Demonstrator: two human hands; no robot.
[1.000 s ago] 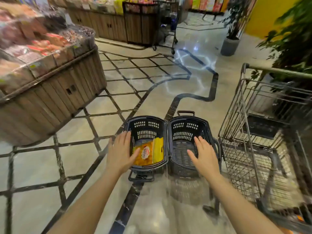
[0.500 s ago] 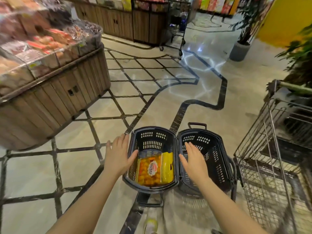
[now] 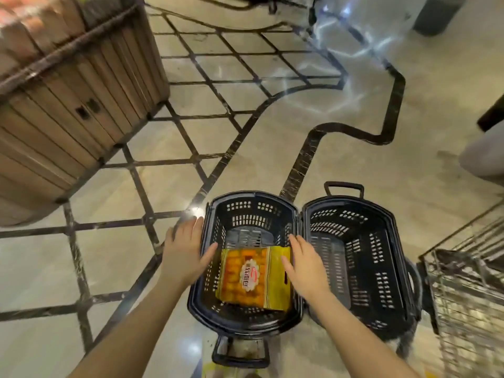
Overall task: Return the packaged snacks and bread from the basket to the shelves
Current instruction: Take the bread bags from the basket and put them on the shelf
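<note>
Progress looks nearly complete from where I sit: the right basket [image 3: 354, 268] shows only bare mesh, and the left basket [image 3: 245, 214] holds one yellow snack packet [image 3: 252, 279] lying flat (nothing else visible). My left hand [image 3: 185, 252] and right hand [image 3: 305, 268] flank it, fingers straight and spread, gripping nothing yet. It must go to the wooden display stand [image 3: 81, 99].

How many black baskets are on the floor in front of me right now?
2. The left basket holds the yellow snack package, between the hands. The right basket sits against it, beside the wire cart; no items are visible inside it.
</note>
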